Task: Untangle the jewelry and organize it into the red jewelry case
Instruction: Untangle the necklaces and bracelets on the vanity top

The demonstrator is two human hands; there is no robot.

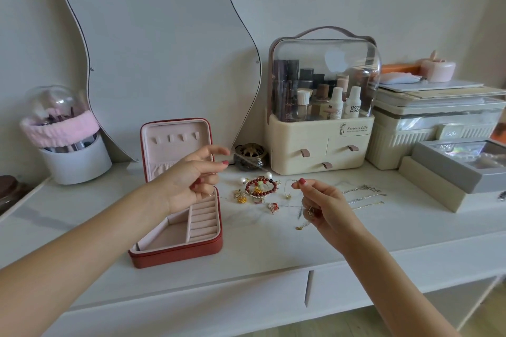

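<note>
1. From my remote seat I see both hands raised over the tabletop (260, 243). The left hand (189, 180) hovers in front of the open red jewelry case (175, 252), fingers curled, thumb and forefinger pinching one end of a thin chain (294, 206).
2. The right hand (323, 205) pinches the chain's other end between thumb and forefinger, its lower fingers curled round what looks like a small pendant; the strand is so fine I can only partly trace it between the hands.
3. The remaining jewelry lies in a pile (257, 191) just right of the case: a red beaded bracelet (261, 186), pearl pieces, gold earrings and rings. Silver chains (364, 195) lie farther right.
4. The case's compartments appear empty, so I judge the sorting has barely started.
5. The chain will be feather-light, limp and prone to knotting or snapping if tugged. I'd take it near the clasp ends, keep gentle tension, and lower it in slowly.
</note>
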